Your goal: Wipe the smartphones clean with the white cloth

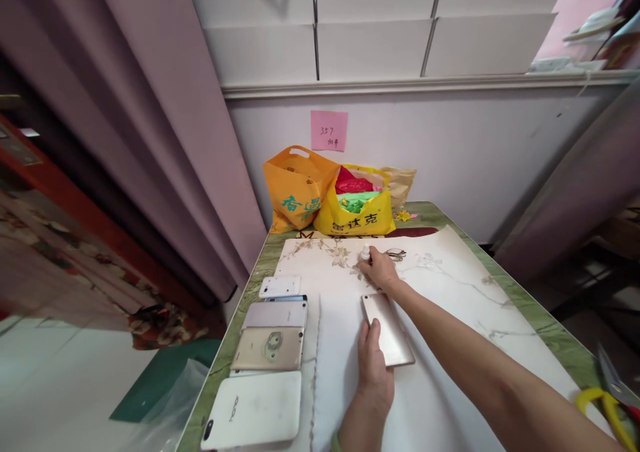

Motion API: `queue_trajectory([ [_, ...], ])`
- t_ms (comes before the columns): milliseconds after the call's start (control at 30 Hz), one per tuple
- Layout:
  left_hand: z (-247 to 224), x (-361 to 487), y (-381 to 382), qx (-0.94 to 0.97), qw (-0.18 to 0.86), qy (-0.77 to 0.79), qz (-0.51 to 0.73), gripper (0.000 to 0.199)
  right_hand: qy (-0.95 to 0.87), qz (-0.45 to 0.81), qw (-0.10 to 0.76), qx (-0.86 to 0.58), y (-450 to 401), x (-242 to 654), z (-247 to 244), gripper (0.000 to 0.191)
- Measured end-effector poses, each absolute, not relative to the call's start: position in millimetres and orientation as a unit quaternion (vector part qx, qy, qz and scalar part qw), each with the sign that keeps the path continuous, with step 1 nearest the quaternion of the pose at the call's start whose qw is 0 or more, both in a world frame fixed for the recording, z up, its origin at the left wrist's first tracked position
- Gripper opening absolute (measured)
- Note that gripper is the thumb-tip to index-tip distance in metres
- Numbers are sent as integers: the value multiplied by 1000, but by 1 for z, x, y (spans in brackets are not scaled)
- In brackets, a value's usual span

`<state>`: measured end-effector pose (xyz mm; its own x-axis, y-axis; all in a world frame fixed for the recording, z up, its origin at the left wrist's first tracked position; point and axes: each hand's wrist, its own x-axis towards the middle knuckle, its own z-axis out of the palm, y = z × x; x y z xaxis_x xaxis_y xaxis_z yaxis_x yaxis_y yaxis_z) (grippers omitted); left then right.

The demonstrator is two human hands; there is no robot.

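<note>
My left hand (pixel 374 365) grips a gold smartphone (pixel 389 332), back side up, by its lower left edge, over the white paper sheet (pixel 450 305). Farther forward, my right hand (pixel 381 269) has its fingers closed on a small white bottle (pixel 365 253), mostly hidden by the fingers. Just right of those fingers lies a pair of glasses (pixel 396 255). Several phones lie along the left table edge: a white one (pixel 255 409) nearest me, a gold one with a ring holder (pixel 267 348), a silver one (pixel 275 315) and a small white one (pixel 280 286).
An orange bag (pixel 300 189) and a yellow bag (pixel 357 215) with colourful contents stand at the back of the green table (pixel 555 339). Yellow-handled scissors (pixel 607 405) are at the right edge. A pink note (pixel 329 131) is on the wall. A curtain (pixel 165 105) hangs left.
</note>
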<state>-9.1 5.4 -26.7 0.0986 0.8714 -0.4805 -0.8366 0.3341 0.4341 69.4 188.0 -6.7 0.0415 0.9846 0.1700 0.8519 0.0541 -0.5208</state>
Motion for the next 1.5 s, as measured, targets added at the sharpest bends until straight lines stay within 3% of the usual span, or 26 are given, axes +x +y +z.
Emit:
queue_trajectory([
  [133,-17,-8,8,31,710,394,582,49,-678,197,298,-642,181,78,-10,75],
  [200,-10,-8,8,51,711,401,576,48,-652,246,356,-623,168,86,-8,86],
  [333,1,-10,12,101,714,414,555,44,-613,264,421,-614,118,125,5,52],
  [400,4,-10,14,116,716,423,543,43,-633,215,394,-631,83,155,14,35],
  [500,8,-9,18,137,714,443,525,43,-639,72,315,-698,21,208,25,25],
  [667,10,-8,19,171,707,449,519,44,-493,-50,206,-844,-70,284,20,24],
  [867,10,-7,19,188,705,449,516,46,-346,3,60,-936,-108,327,18,52],
  [1100,15,-6,16,188,707,438,523,46,-331,63,4,-941,-112,343,37,57],
  [1233,10,-9,17,199,708,440,515,46,-313,71,7,-947,-111,337,36,51],
  [1500,11,-9,16,195,710,438,516,44,-247,75,114,-959,-118,338,24,45],
])
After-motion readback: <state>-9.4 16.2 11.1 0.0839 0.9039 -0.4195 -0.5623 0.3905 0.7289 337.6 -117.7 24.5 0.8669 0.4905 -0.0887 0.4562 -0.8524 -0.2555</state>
